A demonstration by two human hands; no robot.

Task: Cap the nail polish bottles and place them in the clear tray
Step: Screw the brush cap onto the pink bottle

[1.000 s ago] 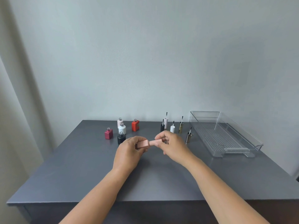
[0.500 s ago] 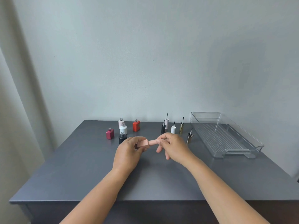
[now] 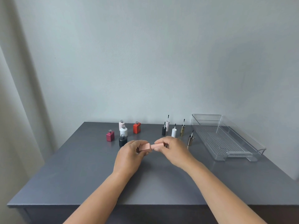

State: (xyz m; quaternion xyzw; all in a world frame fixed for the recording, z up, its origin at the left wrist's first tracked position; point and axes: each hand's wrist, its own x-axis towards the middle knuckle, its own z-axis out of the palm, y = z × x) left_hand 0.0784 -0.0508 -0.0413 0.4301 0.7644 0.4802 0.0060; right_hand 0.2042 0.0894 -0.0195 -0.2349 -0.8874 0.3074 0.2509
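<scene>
My left hand [image 3: 129,156] grips a peach nail polish bottle [image 3: 145,147], held sideways above the table. My right hand [image 3: 174,151] pinches its matching peach cap [image 3: 159,145], which meets the bottle's neck. Behind them stand several uncapped bottles: dark red [image 3: 110,135], pale pink [image 3: 121,124], white [image 3: 123,131], black [image 3: 122,140] and orange-red [image 3: 136,127]. Several loose caps stand brush-up to the right: black [image 3: 164,130], pink [image 3: 167,125], white [image 3: 174,133], gold [image 3: 182,130] and metallic grey [image 3: 190,140]. The clear tray [image 3: 242,153] sits at the right with nothing in it.
Everything rests on a dark grey table [image 3: 80,172] against a pale wall. A light curtain [image 3: 17,110] hangs at the left. The table's front edge runs just below my forearms.
My right hand's fingers have shifted around the cap, curling back onto it after being spread. The bottle and cap stay joined in the same spot.
</scene>
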